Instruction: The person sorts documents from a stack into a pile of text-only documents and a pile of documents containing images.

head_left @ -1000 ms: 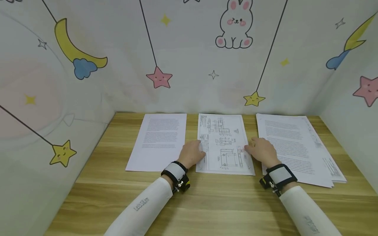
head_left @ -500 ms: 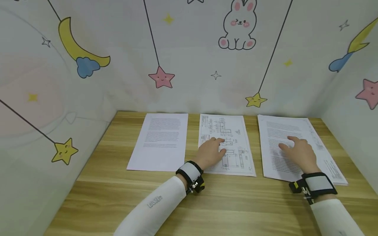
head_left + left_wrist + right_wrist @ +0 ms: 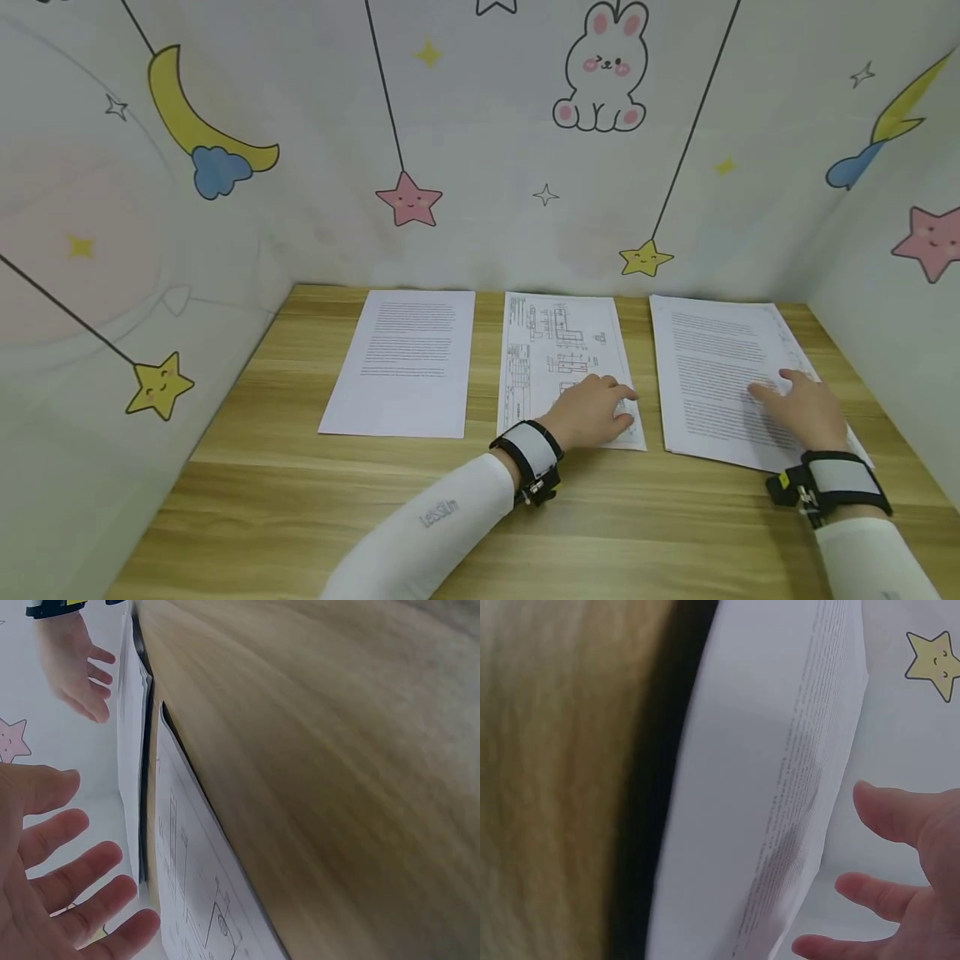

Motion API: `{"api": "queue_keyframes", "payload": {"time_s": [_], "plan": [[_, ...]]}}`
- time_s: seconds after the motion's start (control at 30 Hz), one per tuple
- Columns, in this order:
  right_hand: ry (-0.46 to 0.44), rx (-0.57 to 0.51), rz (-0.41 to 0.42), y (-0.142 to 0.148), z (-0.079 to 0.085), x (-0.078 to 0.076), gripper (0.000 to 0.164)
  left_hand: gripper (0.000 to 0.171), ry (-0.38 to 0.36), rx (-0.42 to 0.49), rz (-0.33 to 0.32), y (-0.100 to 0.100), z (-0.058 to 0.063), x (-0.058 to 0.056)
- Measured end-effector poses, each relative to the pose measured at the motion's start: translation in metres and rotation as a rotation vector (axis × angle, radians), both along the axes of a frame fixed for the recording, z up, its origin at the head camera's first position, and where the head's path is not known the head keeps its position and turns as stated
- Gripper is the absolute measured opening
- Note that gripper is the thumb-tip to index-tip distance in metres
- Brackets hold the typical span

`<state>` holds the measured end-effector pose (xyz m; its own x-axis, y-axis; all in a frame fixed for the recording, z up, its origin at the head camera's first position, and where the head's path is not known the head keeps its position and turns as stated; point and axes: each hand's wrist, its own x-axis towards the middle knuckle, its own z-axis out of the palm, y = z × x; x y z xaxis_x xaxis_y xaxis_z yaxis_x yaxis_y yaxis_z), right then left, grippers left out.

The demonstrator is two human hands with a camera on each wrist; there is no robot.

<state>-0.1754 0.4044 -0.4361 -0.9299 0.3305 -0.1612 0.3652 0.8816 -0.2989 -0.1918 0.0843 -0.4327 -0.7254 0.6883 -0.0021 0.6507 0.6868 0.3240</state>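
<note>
In the head view my left hand (image 3: 588, 412) is held over the lower part of a sheet with technical drawings (image 3: 558, 333), fingers spread toward its right edge. The left wrist view shows that hand (image 3: 67, 877) above the drawing sheet (image 3: 202, 892), apart from it, with nothing in its fingers. My right hand (image 3: 806, 408) hovers over the right side of a stack of printed text pages (image 3: 712, 375). In the right wrist view this hand (image 3: 907, 870) has its thumb and fingers extended, a gap between them and the pages (image 3: 735, 750).
Another printed text page (image 3: 405, 358) lies at the left of the wooden table (image 3: 247, 467). Behind the table stands a pale wall (image 3: 480, 150) with cartoon stars, a moon and a rabbit. A similar side wall (image 3: 900, 317) borders the right.
From the left edge of the drawing sheet, my left hand has moved right across it. My right hand has left the sheet's right edge and moved right over the text stack.
</note>
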Motion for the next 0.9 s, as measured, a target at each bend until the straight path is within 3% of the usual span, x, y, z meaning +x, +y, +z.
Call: {"api": "queue_keyframes", "payload": {"time_s": [0.2, 0.4, 0.57, 0.9], "plan": [[-0.099, -0.012, -0.008, 0.008, -0.003, -0.002, 0.091, 0.038, -0.006, -0.046, -0.089, 0.021, -0.003, 0.008], [-0.129, -0.015, -0.035, 0.01, -0.008, -0.004, 0.101, 0.041, -0.062, -0.076, -0.143, 0.044, -0.009, 0.019], [-0.14, 0.0, -0.041, 0.008, -0.012, 0.002, 0.098, 0.044, -0.098, -0.163, -0.198, 0.061, -0.015, 0.029], [-0.112, 0.002, -0.052, 0.005, -0.008, 0.003, 0.086, 0.046, 0.03, -0.28, -0.222, 0.073, -0.016, 0.035]]}}
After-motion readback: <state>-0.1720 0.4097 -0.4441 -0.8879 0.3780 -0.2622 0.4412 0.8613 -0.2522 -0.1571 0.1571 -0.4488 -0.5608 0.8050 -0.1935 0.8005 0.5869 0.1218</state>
